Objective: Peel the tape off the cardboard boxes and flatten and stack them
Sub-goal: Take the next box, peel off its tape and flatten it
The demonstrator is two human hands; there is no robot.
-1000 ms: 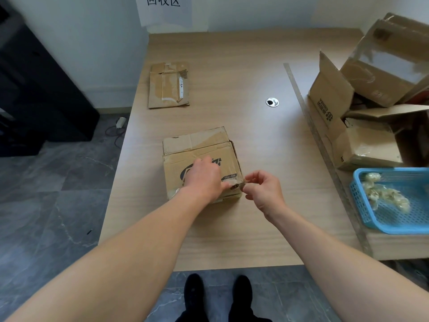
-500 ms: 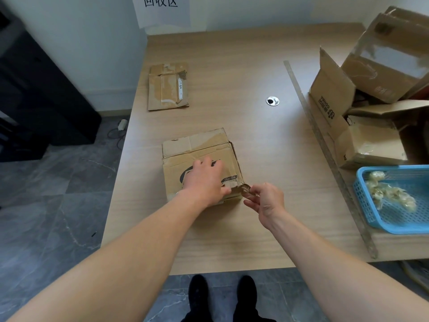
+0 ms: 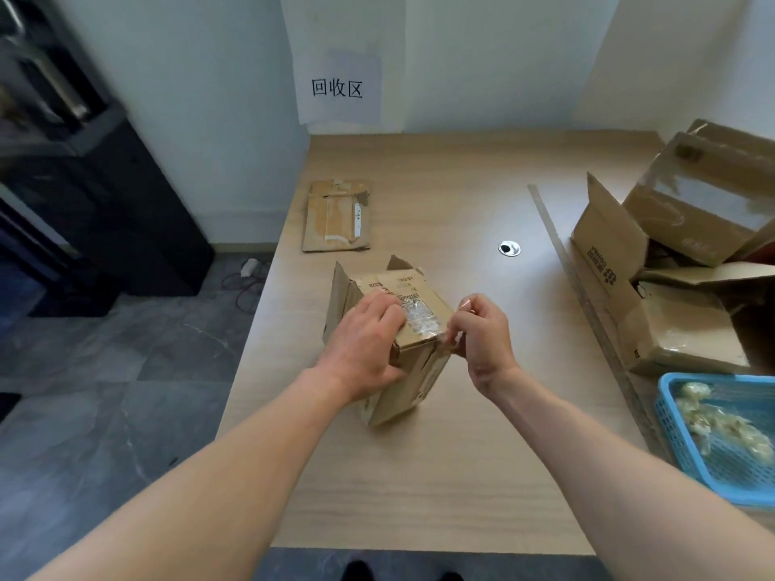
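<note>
**Item 1. Cardboard box**: standing at the middle of the bench, label face up, flaps splaying open at its 12 o'clock end.
Handling: it is looking light and hollow. The walls are stiff but probably denting under a hard squeeze, and it is liable to slide when pulled. The best hold is a flat palm on the top face, close to the edge being stripped.

**Item 2. Tape**: a clear, glossy strip. Its free end seems to be lifting at the box's 3 o'clock edge, though blur is hiding its extent.
Handling: thin and sticky, and likely tearing if jerked. Take it by the free end, drawing low and slow.

**Item 3. Left hand**: lying flat across the box top and pressing down, with the thumb spreading on the near face.

**Item 4. Right hand**: fingers curling together, pinching the tape end.

**Item 5. Surroundings**
- 1 flattened box is lying at 11 o'clock.
- A pile of boxes is waiting at 2 o'clock.
- A blue basket at 4 o'clock is holding tape wads.
</note>
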